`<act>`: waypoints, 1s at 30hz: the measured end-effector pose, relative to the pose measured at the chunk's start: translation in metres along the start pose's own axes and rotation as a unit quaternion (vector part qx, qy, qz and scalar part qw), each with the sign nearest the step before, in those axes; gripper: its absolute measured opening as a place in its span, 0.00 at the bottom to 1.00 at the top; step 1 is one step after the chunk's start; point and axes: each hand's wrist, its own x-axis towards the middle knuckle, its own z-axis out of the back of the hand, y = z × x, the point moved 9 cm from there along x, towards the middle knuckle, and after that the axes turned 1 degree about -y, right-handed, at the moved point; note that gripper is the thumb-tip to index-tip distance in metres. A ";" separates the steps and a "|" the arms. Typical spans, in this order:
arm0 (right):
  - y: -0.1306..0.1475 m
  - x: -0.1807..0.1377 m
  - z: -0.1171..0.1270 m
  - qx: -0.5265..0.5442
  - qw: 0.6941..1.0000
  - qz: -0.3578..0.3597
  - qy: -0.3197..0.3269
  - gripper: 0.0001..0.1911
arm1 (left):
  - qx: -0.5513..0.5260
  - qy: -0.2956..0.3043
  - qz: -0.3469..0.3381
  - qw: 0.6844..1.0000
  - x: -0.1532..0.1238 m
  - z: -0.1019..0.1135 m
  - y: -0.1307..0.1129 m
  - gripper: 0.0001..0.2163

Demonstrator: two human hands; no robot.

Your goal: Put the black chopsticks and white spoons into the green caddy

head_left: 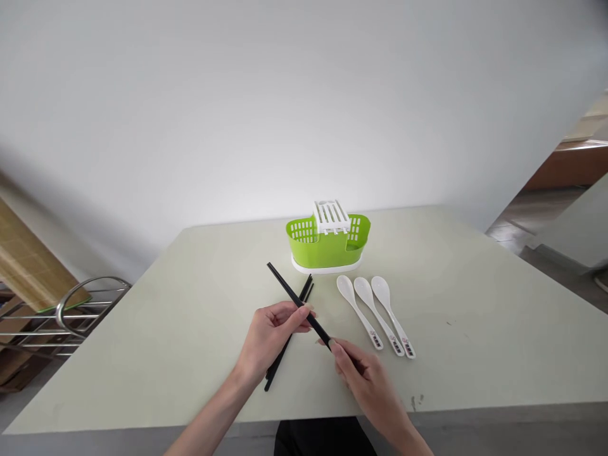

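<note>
Both hands grip one black chopstick [285, 287] above the table, its far tip pointing up and left. My left hand [272, 335] pinches it near the middle. My right hand [361, 373] pinches its near end. Under the left hand several more black chopsticks [304, 292] lie on the table in a loose bundle. A green cutlery holder [327, 244] with a white slotted insert stands behind them. Three white spoons [375, 313] lie side by side to its front right, bowls toward the holder.
The pale table [190, 329] runs to a white wall at the back. A metal rack [71, 310] and wooden boards stand off the table's left side. A doorway and floor show at the far right.
</note>
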 end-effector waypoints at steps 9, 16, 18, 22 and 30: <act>0.008 -0.009 -0.006 -0.101 0.993 0.053 0.016 0.28 | 0.003 -0.286 -0.223 0.932 0.018 0.130 -0.116 0.17; 0.013 -0.008 -0.011 -0.141 0.988 0.057 0.024 0.27 | 0.081 -0.232 -0.266 0.932 0.109 0.112 -0.177 0.21; 0.014 -0.008 -0.011 -0.142 0.988 0.061 0.023 0.27 | 0.104 -0.195 -0.246 0.944 0.143 0.093 -0.169 0.21; 0.016 -0.007 -0.011 -0.139 0.988 0.063 0.026 0.26 | 0.186 -0.155 -0.194 0.951 0.191 0.065 -0.141 0.20; 0.012 -0.003 -0.012 -0.135 0.988 0.068 0.021 0.26 | 0.280 -0.105 -0.210 0.931 0.227 0.039 -0.120 0.16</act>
